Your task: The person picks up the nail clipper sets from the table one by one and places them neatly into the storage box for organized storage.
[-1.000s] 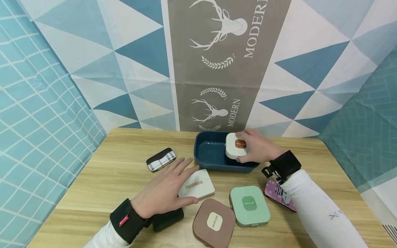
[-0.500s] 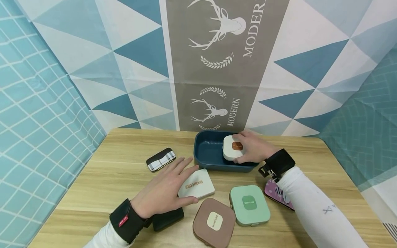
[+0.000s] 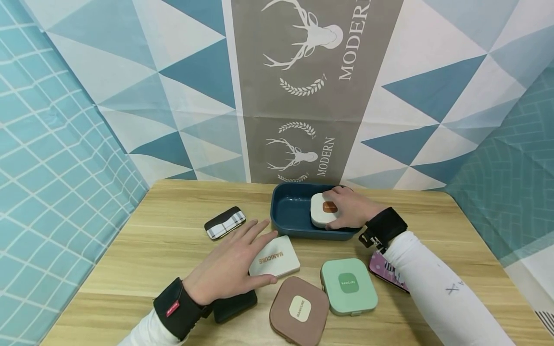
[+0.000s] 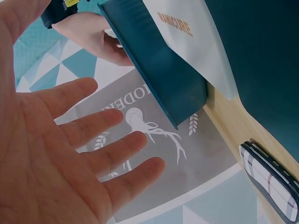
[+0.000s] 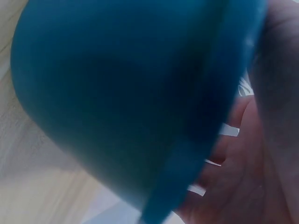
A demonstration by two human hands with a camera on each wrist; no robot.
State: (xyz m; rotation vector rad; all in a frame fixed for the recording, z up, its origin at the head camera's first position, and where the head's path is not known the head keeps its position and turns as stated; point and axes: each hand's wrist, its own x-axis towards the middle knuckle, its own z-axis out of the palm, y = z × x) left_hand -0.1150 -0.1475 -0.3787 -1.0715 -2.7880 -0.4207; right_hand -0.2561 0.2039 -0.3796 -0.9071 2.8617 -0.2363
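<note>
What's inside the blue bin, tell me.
Inside the blue bin, toward its right end, is a white case with a brown label, gripped by the right hand. The hand hides the case's right side; anything beneath the case cannot be seen.

White case [image 3: 318,214] (rust label [image 3: 329,206]), dark-blue tray [image 3: 303,232]

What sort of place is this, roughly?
Probably a staged tabletop corner indoors, though I can't be sure: creased patterned sheets back a wooden table, which bears a blue tray and cases marked MANICURE.
</note>
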